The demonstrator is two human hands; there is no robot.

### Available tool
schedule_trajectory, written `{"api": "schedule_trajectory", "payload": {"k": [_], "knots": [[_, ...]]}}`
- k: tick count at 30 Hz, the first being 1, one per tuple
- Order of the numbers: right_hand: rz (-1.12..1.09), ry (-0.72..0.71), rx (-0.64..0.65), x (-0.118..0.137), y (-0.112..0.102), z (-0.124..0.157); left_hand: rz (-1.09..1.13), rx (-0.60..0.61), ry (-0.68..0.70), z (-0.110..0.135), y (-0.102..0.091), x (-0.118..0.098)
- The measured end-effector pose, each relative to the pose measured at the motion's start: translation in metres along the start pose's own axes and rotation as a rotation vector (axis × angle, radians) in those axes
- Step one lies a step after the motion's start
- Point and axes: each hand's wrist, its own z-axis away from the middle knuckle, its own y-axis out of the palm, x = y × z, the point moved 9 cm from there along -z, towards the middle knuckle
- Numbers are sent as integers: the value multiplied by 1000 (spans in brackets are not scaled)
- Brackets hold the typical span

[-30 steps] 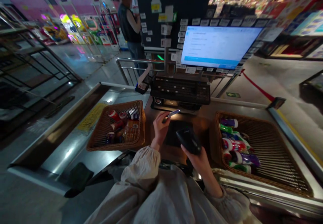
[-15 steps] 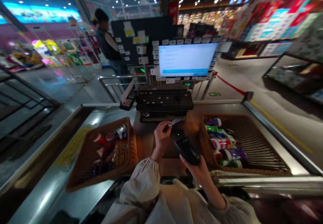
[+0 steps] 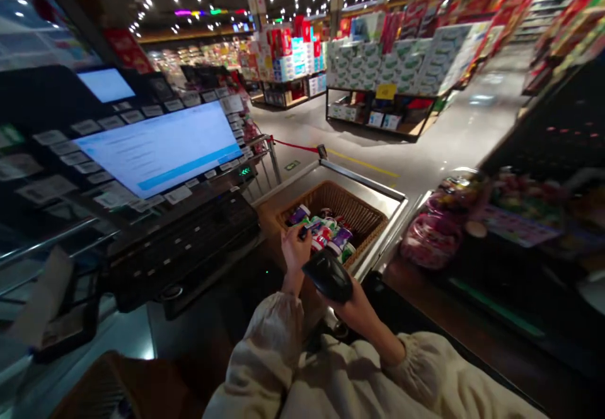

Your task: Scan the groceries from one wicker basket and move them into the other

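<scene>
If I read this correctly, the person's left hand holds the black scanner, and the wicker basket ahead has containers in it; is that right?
Not quite: the head view shows the black scanner in the right hand, not the left hand. The wicker basket ahead does have containers in it.

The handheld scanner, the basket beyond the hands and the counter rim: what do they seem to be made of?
Handheld scanner: probably hard plastic, black and slightly glossy; its smooth shell catches highlights.
Basket: brown, woven wicker look with ribbed slats; rattan or plastic imitation.
Counter rim: likely metal, satin silvery, with bright reflections.
</scene>
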Motion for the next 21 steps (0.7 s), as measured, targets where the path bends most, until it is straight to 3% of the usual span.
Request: {"api": "schedule_trajectory", "payload": {"k": [6, 12, 16, 21], "knots": [[22, 0, -74, 1, -20, 4, -235, 200, -115, -6, 42, 26], [26, 18, -57, -8, -15, 0, -202, 208, -79, 3, 42, 26], [15, 23, 9, -10, 0, -4, -155, 128, -83, 5, 17, 29], [14, 67, 95, -9, 27, -11, -167, -11, -176, 14, -46, 52]]}}
